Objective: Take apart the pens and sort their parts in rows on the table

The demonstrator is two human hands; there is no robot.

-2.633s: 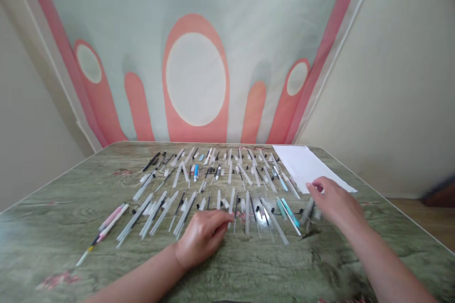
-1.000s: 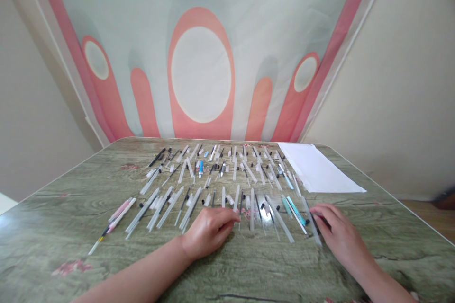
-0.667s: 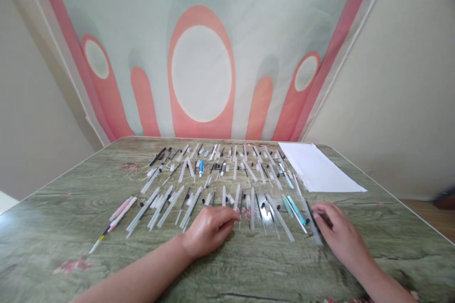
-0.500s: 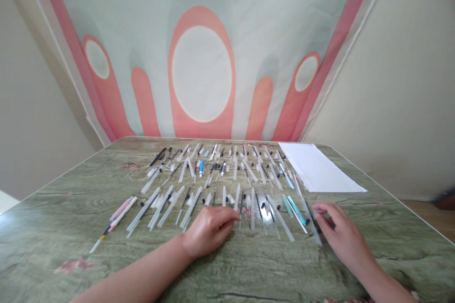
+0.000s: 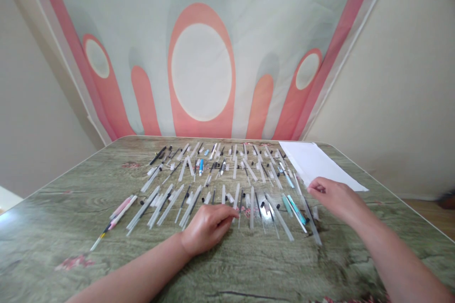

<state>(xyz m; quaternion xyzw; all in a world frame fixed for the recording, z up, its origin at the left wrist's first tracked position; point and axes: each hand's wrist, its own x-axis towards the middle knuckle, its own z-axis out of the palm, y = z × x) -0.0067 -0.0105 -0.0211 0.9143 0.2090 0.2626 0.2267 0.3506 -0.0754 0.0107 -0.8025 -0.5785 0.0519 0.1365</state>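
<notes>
My left hand (image 5: 209, 228) rests on the table's near side, fingers curled and pressed together; whatever may be inside is hidden. Its fingertips lie beside a dark pen refill (image 5: 241, 203) and a clear pen barrel (image 5: 252, 208). Over at the right, my right hand (image 5: 336, 199) is closed in a pinch by the near edge of a white paper sheet (image 5: 316, 165). Nothing between those fingertips can be made out. Below that hand lie a long clear tube with a dark refill (image 5: 313, 225) and a small clear cap (image 5: 316, 213).
Rows of clear barrels (image 5: 142, 208), refills, caps and small black plugs cover the wood-patterned table (image 5: 88, 208). A turquoise pen part (image 5: 296, 208), a blue pen part (image 5: 201, 167) and a pink pen part (image 5: 121, 207) lie among them. A patterned backdrop (image 5: 201, 128) stands behind.
My right hand has moved forward, away from beside the clear tube to the paper's near edge, and its fingers have closed together. The small clear cap now shows. My left hand stays put.
</notes>
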